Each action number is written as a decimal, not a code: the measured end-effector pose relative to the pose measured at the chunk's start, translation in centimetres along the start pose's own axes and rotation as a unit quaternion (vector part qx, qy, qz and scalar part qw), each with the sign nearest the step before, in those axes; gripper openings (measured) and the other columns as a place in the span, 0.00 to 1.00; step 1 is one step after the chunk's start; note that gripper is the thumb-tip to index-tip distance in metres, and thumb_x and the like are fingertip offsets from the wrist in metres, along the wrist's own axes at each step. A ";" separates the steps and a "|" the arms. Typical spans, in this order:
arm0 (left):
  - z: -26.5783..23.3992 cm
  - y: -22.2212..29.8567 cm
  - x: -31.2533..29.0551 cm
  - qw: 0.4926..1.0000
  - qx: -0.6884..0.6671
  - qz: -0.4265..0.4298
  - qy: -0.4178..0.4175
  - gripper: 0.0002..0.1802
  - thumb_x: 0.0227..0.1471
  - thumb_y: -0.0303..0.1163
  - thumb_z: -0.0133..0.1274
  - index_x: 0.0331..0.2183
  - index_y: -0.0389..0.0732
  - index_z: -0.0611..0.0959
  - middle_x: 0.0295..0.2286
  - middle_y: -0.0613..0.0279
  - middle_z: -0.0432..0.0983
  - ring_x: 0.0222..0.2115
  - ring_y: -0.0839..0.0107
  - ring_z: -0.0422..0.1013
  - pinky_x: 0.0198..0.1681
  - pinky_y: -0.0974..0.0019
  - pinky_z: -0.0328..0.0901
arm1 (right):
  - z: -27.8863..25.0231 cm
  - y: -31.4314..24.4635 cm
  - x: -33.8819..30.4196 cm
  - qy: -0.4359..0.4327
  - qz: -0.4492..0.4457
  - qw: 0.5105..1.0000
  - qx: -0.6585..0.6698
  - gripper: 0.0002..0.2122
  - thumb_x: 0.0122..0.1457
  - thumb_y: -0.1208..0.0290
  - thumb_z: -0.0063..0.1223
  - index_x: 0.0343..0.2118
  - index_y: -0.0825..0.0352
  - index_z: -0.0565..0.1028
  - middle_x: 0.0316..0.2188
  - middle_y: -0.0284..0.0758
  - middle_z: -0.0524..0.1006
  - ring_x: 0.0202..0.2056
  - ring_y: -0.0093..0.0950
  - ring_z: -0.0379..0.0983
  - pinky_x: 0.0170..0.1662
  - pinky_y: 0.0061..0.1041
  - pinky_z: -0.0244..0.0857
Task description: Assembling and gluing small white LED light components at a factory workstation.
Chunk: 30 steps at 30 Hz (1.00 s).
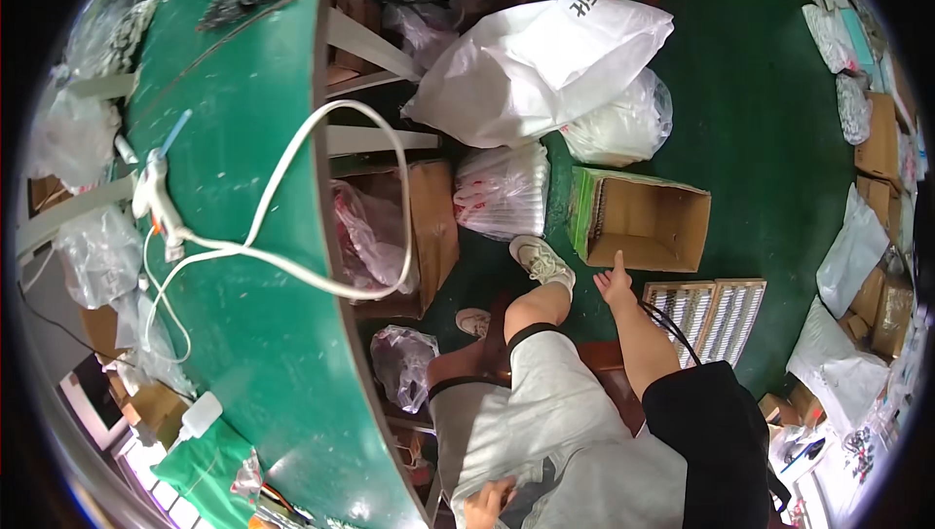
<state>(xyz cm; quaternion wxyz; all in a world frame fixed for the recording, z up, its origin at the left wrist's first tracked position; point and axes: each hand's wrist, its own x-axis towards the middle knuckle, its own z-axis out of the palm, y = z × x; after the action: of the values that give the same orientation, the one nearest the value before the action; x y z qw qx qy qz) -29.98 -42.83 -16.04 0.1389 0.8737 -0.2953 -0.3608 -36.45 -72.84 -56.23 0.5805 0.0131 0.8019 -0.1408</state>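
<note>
My right hand (616, 283) reaches out over the floor, palm up and fingers spread, holding nothing. Just beyond its fingertips stands an open cardboard box (651, 227) with a green side; its inside looks bare. My left hand (487, 505) rests low on my lap against my light grey shorts (545, 383). Its fingers look curled beside a dark grey patch of cloth, and whatever they may hold is hidden. Beside my right forearm, a pair of framed panels with rows of pale pieces (703, 320) lies on the floor.
A green table (263, 334) fills the left, bearing a white glue gun (161, 203) with a looping white cable. Ahead lie a large white sack (536, 71), a clear bag of white goods (502, 193) and a cardboard box with plastic bags (433, 227). Packages and boxes (881, 134) line the right.
</note>
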 end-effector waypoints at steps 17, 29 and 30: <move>1.0 -0.1 4.0 0.999 -0.008 -0.038 0.012 0.07 0.43 0.32 0.55 0.28 0.43 0.77 0.21 0.61 0.72 0.17 0.66 0.69 0.21 0.65 0.64 | -1.9 0.5 8.2 0.073 -0.014 0.989 0.129 0.25 0.47 0.80 0.49 0.49 0.53 0.60 0.45 0.37 0.65 0.45 0.40 0.65 0.41 0.52 0.63; 0.6 -0.7 4.8 0.999 -0.009 -0.035 0.019 0.06 0.43 0.32 0.55 0.28 0.43 0.78 0.21 0.60 0.72 0.17 0.66 0.69 0.21 0.65 0.64 | -1.0 -0.6 3.7 0.046 -0.051 0.982 0.174 0.23 0.46 0.83 0.50 0.47 0.62 0.62 0.44 0.40 0.65 0.45 0.40 0.64 0.44 0.52 0.62; 0.4 -0.8 5.0 0.999 -0.010 -0.034 0.018 0.06 0.43 0.32 0.55 0.28 0.42 0.78 0.21 0.60 0.72 0.17 0.66 0.69 0.21 0.65 0.64 | -1.1 -0.8 3.8 0.039 -0.045 0.982 0.181 0.23 0.47 0.83 0.50 0.47 0.62 0.61 0.44 0.39 0.65 0.45 0.40 0.64 0.44 0.51 0.62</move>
<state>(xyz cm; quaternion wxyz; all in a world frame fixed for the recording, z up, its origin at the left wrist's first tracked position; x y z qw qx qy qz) -27.10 -45.28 -19.41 0.1406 0.8883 -0.2592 -0.3520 -38.83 -73.88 -59.32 0.5301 0.0879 0.7848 -0.3089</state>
